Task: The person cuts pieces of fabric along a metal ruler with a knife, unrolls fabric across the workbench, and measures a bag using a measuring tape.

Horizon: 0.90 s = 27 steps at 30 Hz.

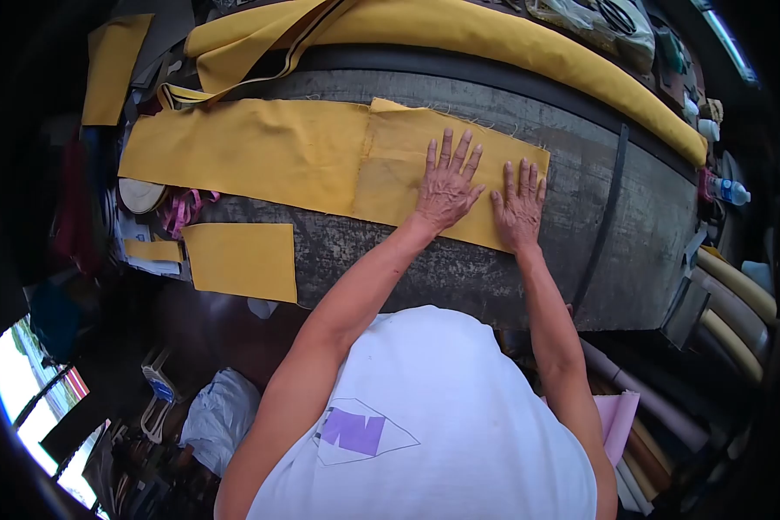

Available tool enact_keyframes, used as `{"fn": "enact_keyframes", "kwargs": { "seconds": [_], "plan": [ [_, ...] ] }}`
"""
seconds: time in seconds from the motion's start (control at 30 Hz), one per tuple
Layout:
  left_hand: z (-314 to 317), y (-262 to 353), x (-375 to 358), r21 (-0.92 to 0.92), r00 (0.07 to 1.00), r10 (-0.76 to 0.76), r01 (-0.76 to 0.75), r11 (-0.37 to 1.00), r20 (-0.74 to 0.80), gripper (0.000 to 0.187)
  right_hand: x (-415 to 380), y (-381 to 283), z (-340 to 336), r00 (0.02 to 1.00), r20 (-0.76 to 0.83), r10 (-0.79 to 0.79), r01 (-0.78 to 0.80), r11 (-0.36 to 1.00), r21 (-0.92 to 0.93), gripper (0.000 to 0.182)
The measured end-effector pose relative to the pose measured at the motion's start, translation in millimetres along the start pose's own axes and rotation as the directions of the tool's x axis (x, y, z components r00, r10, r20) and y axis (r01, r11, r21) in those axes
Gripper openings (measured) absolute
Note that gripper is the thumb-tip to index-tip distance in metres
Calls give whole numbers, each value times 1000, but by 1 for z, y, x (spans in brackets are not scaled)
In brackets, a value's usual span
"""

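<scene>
Both palms lie flat on a long strip of yellow fabric [260, 147] spread across the dark worn tabletop [347, 256]. My left hand [446, 191] rests with fingers spread on the right-hand section of the strip, which is joined or overlapped near its middle. Beside it, my right hand [520, 208] presses near the strip's right end, fingers stretched toward the far edge. Loose threads fray along that far edge. A smaller yellow fabric rectangle [243, 260] lies at the table's near left, apart from my hands.
A roll of yellow fabric [494, 39] runs along the back of the table. A dark straight bar [605, 208] crosses the tabletop on the right. Pink ribbon [182, 212] lies at the left, a plastic bottle [732, 191] at the far right. Scissors [615, 16] sit at the back.
</scene>
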<state>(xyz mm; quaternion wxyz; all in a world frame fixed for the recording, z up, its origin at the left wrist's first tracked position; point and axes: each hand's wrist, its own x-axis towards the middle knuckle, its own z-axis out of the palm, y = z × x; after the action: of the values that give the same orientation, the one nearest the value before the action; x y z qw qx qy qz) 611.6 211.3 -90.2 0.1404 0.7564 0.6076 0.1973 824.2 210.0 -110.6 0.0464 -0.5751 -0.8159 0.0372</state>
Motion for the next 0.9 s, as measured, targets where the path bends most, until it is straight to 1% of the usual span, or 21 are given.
{"fn": "enact_keyframes", "kwargs": {
  "seconds": [0.03, 0.07, 0.17, 0.23, 0.27, 0.33, 0.37, 0.4, 0.43, 0.47, 0.53, 0.57, 0.6, 0.67, 0.7, 0.73, 0.77, 0.83, 0.9],
  "plan": [
    [19, -10, -7, -2, 1000, 2, -2, 1000, 15, 74, -1, 1, 4, 1000, -2, -6, 6, 999, 41, 65],
    [27, -22, -9, 0, 1000, 6, -6, 1000, 28, 74, 2, 5, 4, 1000, -8, 4, -4, 1000, 26, 64],
    [-11, -70, -35, 179, 991, -136, 133, 975, 4, 74, -2, -5, 3, 1000, 2, -17, 17, 1000, 24, 63],
    [-29, -95, -62, 193, 975, -220, 223, 956, -36, 74, -1, -4, 3, 1000, -10, -27, 27, 1000, -5, 62],
    [-36, -106, -74, 189, 966, -252, 258, 947, -60, 74, -1, -3, 3, 1000, 3, -29, 29, 1000, -2, 62],
    [-60, -135, -120, 329, 943, -311, 331, 884, -114, 74, -3, -3, 2, 999, 33, -21, 21, 1000, -7, 61],
    [-80, -147, -147, 342, 928, -349, 373, 862, -134, 73, -3, -6, 0, 1000, 10, -15, 15, 999, -42, 59],
    [-92, -167, -179, 357, 894, -390, 446, 821, -222, 72, -3, -11, -3, 1000, -12, -10, 9, 997, -74, 58],
    [-109, -184, -211, 325, 828, -467, 554, 767, -310, 69, -4, -18, -4, 1000, -30, -6, 3, 995, -103, 57],
    [-119, -208, -247, 338, 750, -530, 656, 675, -396, 65, -7, -33, -10, 996, -77, -43, 44, 999, 13, 55],
    [-144, -250, -311, 272, 538, -703, 843, 465, -466, 61, -15, -79, -32, 980, -172, -98, 138, 962, 234, 52],
    [-158, -263, -331, 229, 446, -743, 895, 383, -500, 58, -24, -107, -43, 983, -153, -106, 153, 928, 338, 49],
    [-168, -280, -349, 169, 397, -748, 915, 366, -532, 55, -34, -134, -52, 984, -136, -115, 163, 885, 437, 46],
    [-186, -304, -363, 136, 350, -813, 936, 325, -466, 54, -60, -168, -49, 989, 49, -138, 86, 817, 570, 42],
    [-192, -314, -367, 122, 327, -842, 945, 304, -429, 54, -71, -181, -46, 982, 99, -161, 70, 796, 601, 42],
    [-194, -322, -367, 158, 348, -812, 937, 311, -468, 52, -82, -192, -44, 971, 151, -185, 50, 775, 630, 41],
    [-194, -326, -369, 187, 325, -829, 945, 268, -456, 51, -91, -199, -40, 957, 200, -209, 27, 754, 656, 40],
    [-204, -325, -356, 244, 285, -856, 950, 193, -431, 50, -109, -208, -31, 969, 178, -171, 4, 732, 681, 38],
    [-204, -328, -356, 227, 291, -851, 951, 208, -437, 47, -114, -209, -26, 976, 151, -155, 10, 728, 685, 36]
  ]
}}
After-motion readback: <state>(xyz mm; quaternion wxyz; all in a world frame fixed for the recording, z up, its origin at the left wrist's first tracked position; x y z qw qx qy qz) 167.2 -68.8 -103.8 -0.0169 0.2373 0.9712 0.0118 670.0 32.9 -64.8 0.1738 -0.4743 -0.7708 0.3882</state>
